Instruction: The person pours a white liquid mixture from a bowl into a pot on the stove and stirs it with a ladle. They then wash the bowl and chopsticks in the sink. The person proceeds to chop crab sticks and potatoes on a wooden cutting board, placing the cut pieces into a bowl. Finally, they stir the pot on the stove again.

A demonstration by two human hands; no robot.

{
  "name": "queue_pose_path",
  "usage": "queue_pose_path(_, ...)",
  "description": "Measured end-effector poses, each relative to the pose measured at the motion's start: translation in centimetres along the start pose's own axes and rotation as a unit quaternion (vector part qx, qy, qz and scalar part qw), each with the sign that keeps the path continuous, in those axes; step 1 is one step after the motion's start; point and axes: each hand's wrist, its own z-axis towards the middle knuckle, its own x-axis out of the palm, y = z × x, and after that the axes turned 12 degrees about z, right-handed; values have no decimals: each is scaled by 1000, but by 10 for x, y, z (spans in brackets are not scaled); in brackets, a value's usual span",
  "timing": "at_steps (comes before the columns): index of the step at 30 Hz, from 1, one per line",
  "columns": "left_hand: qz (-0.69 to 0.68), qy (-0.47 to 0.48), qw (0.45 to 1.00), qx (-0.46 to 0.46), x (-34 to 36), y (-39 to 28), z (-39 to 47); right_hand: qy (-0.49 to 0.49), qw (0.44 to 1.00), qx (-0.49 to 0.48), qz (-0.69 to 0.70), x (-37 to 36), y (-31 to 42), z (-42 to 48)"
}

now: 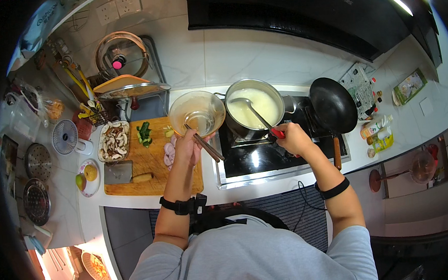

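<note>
My left hand (188, 147) holds a clear glass bowl (196, 103) by its near rim, together with a pair of dark chopsticks (208, 147). A little cloudy residue coats the bowl's inside, and it hangs beside the pot's left handle, over the board's edge. With my right hand (294, 138) I grip the red handle of a metal ladle (259, 115). The ladle's head lies at the surface of a pale, creamy liquid (252, 104) in a steel pot (254, 83). That pot stands on the left side of the black gas hob (255, 159).
Left of the hob, a wooden cutting board (152, 159) bears a cleaver (118, 172), cut green vegetable (144, 134) and sliced shallots or onions (169, 154). Sliced mushrooms fill a container (114, 142). A black wok (332, 105) sits at right, its wooden handle (336, 153) jutting toward me.
</note>
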Motion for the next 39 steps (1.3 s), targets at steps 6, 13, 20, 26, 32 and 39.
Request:
queue_pose_path(6, 9, 1, 1000, -14, 1, 2, 0, 40, 999, -26, -23, -31, -4, -16)
queue_pose_path(13, 0, 11, 1000, -5, 1, 1, 0, 108, 992, 2, -58, -76, 5, -26)
queue_pose_path(20, 10, 12, 1000, -3, 3, -1, 2, 126, 991, 23, -40, -86, 4, -24)
queue_pose_path(26, 5, 8, 1000, -3, 0, -2, 5, 71, 997, -14, -9, -59, 2, -17)
queue_pose_path(32, 3, -1, 1000, 10, 5, -4, 2, 12, 999, -29, -21, -25, -4, -4)
queue_pose_path(39, 7, 4, 1000, -1, 6, -1, 2, -63, 997, -14, -39, 7, -10, 11)
